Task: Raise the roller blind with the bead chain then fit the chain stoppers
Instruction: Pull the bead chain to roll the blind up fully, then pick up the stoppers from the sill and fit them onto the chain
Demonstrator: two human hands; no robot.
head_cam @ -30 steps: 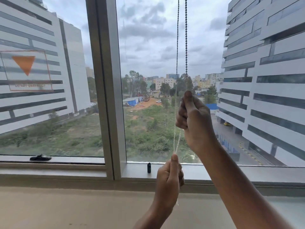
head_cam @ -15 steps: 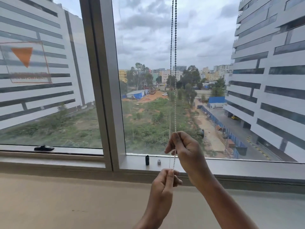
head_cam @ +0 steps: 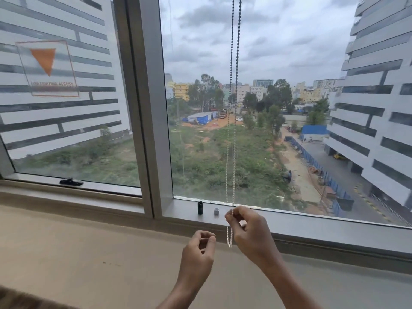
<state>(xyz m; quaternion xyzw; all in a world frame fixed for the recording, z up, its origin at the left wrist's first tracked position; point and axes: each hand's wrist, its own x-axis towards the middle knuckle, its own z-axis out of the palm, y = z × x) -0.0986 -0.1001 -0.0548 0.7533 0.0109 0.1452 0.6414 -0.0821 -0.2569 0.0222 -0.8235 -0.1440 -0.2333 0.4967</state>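
Note:
The bead chain (head_cam: pixel 234 130) hangs as a double strand down the right window pane, and its bottom loop dangles just below the sill edge. My right hand (head_cam: pixel 249 233) pinches the chain between thumb and fingers a little above that loop. My left hand (head_cam: pixel 198 248) hovers to the left of the loop, apart from the chain, with its fingers curled and the thumb at the index fingertip; nothing shows in it. Two small chain stoppers stand on the window frame ledge: a black one (head_cam: pixel 200 207) and a grey one (head_cam: pixel 216 211). The blind itself is above the view.
A grey window mullion (head_cam: pixel 145 108) divides the two panes. A black window latch (head_cam: pixel 71 181) lies on the left frame. A wide beige sill (head_cam: pixel 89 253) runs below the window. The left pane carries a sticker with an orange triangle (head_cam: pixel 44 61).
My right hand has pulled the chain down from chest height to the sill. My left hand has let go of the lower loop. The view tilted down and the grey stopper came into sight.

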